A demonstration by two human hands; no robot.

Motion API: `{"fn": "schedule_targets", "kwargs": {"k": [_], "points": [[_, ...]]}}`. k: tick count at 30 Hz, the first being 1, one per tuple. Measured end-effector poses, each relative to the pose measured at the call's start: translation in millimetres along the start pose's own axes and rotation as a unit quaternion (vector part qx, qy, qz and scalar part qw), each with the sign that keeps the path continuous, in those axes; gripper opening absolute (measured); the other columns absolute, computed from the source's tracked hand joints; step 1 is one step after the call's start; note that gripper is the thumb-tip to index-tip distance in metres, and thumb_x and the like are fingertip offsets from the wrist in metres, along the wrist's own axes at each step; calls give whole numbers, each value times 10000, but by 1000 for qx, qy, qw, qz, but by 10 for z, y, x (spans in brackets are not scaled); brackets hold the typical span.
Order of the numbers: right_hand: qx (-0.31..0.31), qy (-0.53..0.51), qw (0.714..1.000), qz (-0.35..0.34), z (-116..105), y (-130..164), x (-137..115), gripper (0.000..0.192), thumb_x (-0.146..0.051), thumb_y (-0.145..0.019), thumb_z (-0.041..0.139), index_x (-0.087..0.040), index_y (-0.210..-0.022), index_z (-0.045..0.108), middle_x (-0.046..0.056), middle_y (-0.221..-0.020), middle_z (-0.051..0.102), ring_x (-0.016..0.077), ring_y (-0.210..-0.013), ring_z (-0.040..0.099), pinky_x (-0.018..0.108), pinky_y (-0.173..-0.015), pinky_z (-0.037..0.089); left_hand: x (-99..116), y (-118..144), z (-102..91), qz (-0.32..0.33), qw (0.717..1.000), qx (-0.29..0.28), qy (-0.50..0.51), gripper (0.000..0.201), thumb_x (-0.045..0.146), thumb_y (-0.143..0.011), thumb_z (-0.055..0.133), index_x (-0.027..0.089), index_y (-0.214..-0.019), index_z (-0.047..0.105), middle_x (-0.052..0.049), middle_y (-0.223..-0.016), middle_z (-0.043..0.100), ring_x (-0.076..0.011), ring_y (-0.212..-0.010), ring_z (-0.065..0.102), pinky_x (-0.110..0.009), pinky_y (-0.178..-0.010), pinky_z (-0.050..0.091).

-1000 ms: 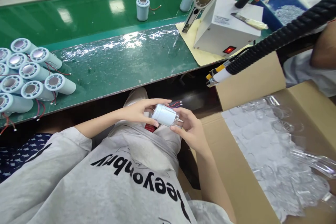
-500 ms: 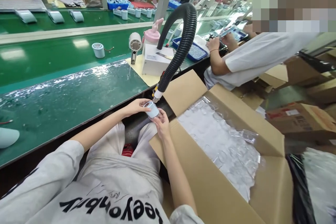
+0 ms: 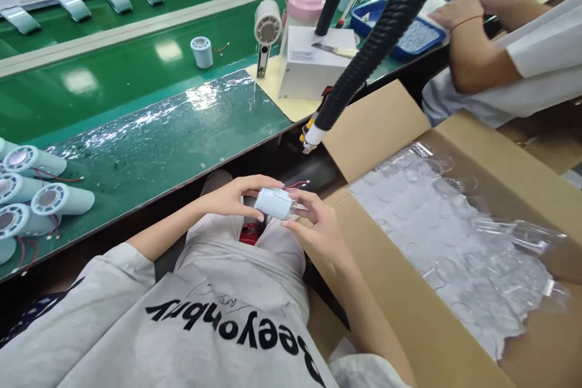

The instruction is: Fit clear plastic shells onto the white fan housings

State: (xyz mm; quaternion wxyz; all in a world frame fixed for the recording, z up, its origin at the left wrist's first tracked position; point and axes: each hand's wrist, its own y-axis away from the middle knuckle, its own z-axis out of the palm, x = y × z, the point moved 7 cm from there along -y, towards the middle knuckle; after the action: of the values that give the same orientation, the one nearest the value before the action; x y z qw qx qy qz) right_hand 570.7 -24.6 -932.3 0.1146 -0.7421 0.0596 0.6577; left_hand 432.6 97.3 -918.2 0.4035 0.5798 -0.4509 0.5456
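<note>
A light blue cylindrical fan housing (image 3: 273,202) lies sideways between my hands, above my lap. Thin red and dark wires trail from its upper side. My left hand (image 3: 239,195) grips its left end between thumb and fingers. At the other end, my right hand (image 3: 321,224) has its fingers around a clear plastic piece (image 3: 291,211) that sits against the housing. The nozzle (image 3: 313,134) of a black ribbed hose (image 3: 364,51) hangs above and to the right, apart from both hands.
An open cardboard box (image 3: 386,291) with clear plastic pieces (image 3: 436,236) stands at my right. Several blue housings (image 3: 63,199) lie on the green bench (image 3: 182,127) at left. A white machine (image 3: 304,76) and handheld fan (image 3: 267,24) stand behind. A co-worker's arm (image 3: 482,60) is at right.
The housing has come away from the nozzle and turned onto its side, with its wires now showing. My view has shifted, bringing more housings in at the left.
</note>
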Motion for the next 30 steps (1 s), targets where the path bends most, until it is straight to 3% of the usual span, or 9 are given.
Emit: {"fn": "schedule_targets", "kwargs": {"k": [11, 17, 22, 30], "points": [[-41, -82, 993, 76, 149, 113, -173, 535, -574, -786, 843, -267, -1163, 621, 85, -1159, 729, 232, -937, 740, 342, -751, 655, 262, 240, 104, 58, 998, -9, -17, 711, 236, -760, 884, 340, -1419, 638, -105, -1510, 599, -281, -1402, 570, -403, -1115, 526], [-36, -106, 986, 121, 210, 135, -116, 552, -684, -797, 773, -266, -1107, 590, 17, -873, 722, 189, -693, 702, 323, -631, 624, 266, 269, 125, 40, 999, -11, -28, 692, 264, -775, 868, 307, -1425, 635, -118, -1527, 583, -300, -1425, 547, -439, -1141, 508], [-19, -184, 961, 206, 301, 182, 5, 614, -751, -724, 783, -250, -1008, 567, -32, -752, 682, 144, -478, 634, 291, -473, 589, 302, 292, 137, 63, 997, -12, -45, 687, 255, -791, 856, 300, -1437, 627, -122, -1521, 590, -298, -1421, 553, -437, -1153, 495], [-62, -204, 939, 271, 437, 173, 8, 675, -883, -750, 619, -218, -847, 557, -18, -551, 638, 144, -399, 582, 228, -383, 474, 306, 313, 144, 97, 994, -12, -47, 667, 271, -795, 858, 310, -1423, 638, -118, -1528, 583, -301, -1423, 548, -435, -1145, 493]]}}
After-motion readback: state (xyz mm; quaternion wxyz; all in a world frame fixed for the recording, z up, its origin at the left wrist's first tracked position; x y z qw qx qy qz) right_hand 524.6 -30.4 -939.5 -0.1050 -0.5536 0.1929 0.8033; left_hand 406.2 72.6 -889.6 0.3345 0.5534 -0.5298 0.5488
